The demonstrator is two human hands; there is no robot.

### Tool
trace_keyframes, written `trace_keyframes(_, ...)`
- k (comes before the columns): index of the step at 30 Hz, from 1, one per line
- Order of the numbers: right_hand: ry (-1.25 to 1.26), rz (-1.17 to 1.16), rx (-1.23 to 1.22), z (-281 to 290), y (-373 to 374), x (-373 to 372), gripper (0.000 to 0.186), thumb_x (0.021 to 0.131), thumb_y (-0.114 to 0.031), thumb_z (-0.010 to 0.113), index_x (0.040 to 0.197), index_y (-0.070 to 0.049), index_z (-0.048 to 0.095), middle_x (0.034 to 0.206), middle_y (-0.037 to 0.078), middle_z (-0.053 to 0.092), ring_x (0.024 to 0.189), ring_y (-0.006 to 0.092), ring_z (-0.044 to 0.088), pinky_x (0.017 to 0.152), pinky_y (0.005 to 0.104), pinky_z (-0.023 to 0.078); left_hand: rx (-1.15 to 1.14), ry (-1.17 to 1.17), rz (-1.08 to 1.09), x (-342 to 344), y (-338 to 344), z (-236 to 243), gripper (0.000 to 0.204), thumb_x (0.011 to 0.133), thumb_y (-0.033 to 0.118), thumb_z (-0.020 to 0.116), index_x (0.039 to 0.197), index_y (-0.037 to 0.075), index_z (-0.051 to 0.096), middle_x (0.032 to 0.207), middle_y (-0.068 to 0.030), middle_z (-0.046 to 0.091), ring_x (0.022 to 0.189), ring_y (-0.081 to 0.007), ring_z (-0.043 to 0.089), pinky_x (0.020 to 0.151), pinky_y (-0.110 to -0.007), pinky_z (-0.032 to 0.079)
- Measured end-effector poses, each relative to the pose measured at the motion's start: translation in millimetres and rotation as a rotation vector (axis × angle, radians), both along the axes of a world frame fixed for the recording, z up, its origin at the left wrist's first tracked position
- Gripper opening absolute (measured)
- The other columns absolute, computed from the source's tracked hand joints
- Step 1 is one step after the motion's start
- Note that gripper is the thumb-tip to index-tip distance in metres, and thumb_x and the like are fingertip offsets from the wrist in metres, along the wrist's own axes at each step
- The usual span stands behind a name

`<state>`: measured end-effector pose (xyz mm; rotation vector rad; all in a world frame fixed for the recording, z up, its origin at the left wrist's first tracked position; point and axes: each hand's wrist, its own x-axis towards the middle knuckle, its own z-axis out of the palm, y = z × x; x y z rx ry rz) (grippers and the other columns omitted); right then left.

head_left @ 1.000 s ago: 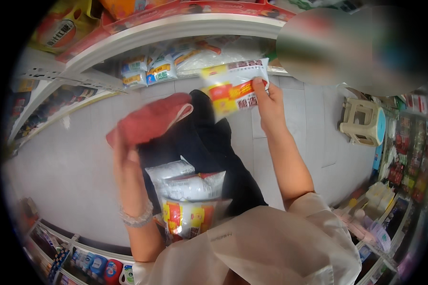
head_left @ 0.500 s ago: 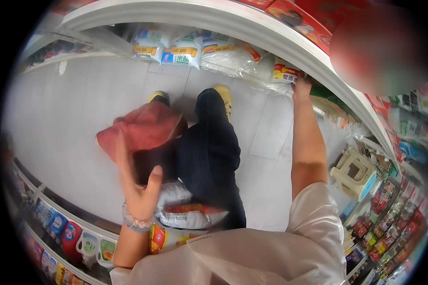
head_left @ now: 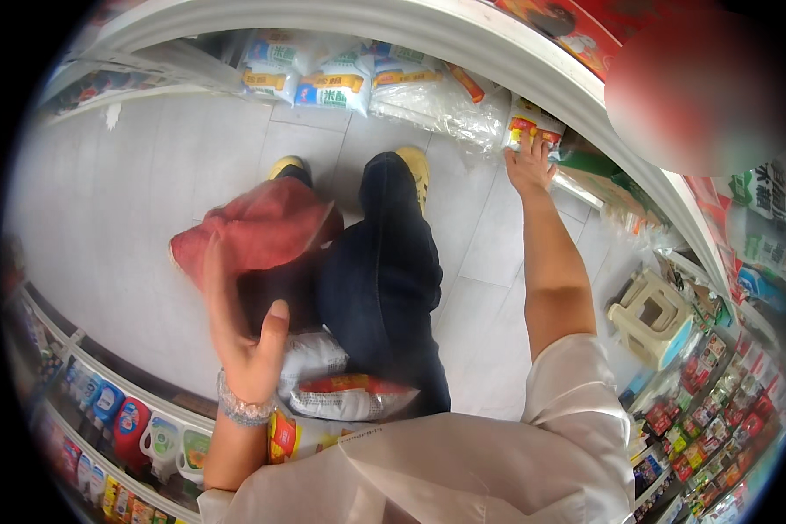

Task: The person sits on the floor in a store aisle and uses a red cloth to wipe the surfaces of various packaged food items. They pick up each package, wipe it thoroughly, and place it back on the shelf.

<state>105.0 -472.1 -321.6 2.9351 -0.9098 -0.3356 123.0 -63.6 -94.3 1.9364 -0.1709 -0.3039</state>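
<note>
My right hand [head_left: 530,168] reaches to the low shelf, its fingers spread against the lower front of a white, yellow and red packet [head_left: 526,118]. My left hand [head_left: 251,354] is open, thumb apart from the fingers, beside the packs at my lap. Its fingertips overlap the edge of a red cloth [head_left: 266,229] that hangs over my left leg; whether they touch it is unclear. Against my body lie a silvery pack with a red band [head_left: 354,397] and a yellow and red pack [head_left: 310,434], partly hidden by my forearm and shirt.
Blue and white bags [head_left: 332,83] and crumpled clear plastic [head_left: 437,113] line the lower shelf ahead. A green box [head_left: 611,183] lies right of the packet. Detergent bottles [head_left: 133,428] fill a shelf behind left. A beige step stool [head_left: 651,319] stands at right beside small packets [head_left: 699,384].
My right hand has drawn back from the packet's right side and now spreads its fingers over its front. More of the packet shows. My left hand has shifted slightly left.
</note>
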Motion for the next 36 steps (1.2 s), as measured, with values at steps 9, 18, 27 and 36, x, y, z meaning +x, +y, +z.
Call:
trace_keyframes(9,-0.625,-0.119,0.838,70,48,-29,0.035,0.084,-0.020,0.048,0.112,0.000,0.048,0.086,0.012,0.060,0.078,0.0160,0.056,0.072,0.0254,0.043,0.062,-0.129,-0.054,-1,5,-5,0.058,0.068,0.012,0.062,0.121,0.003,0.040,0.127,-0.0192,0.033,0.121,-0.0295,0.030,0.097,-0.035,0.024)
trace_keyframes(18,-0.483,0.475,1.241,250,250,-122,0.027,0.068,-0.010,0.059,0.094,-0.002,0.058,0.091,0.013,0.057,0.079,0.0277,0.054,0.066,0.0315,0.044,0.136,-0.305,-0.086,-6,12,-16,0.049,0.070,0.010,0.060,0.116,0.002,0.044,0.126,-0.0167,0.035,0.116,-0.0258,0.036,0.095,-0.032,0.030)
trace_keyframes(27,-0.391,0.544,0.930,275,315,-152,0.035,0.068,-0.024,0.065,0.092,-0.002,0.053,0.081,0.010,0.054,0.070,0.0259,0.053,0.061,0.0308,0.045,0.098,-0.369,-0.065,-12,17,-29,0.051,0.068,0.023,0.062,0.113,0.004,0.046,0.126,-0.0258,0.031,0.113,-0.0374,0.037,0.093,-0.034,0.032)
trace_keyframes(36,0.008,0.054,1.636,267,328,-162,0.023,0.080,-0.016,0.056,0.070,0.003,0.047,0.058,0.001,0.042,0.058,0.0047,0.036,0.048,0.0239,0.033,0.071,-0.448,-0.071,-19,19,-24,0.052,0.072,0.021,0.062,0.118,0.006,0.042,0.126,-0.0180,0.035,0.111,-0.0277,0.042,0.091,-0.033,0.034)
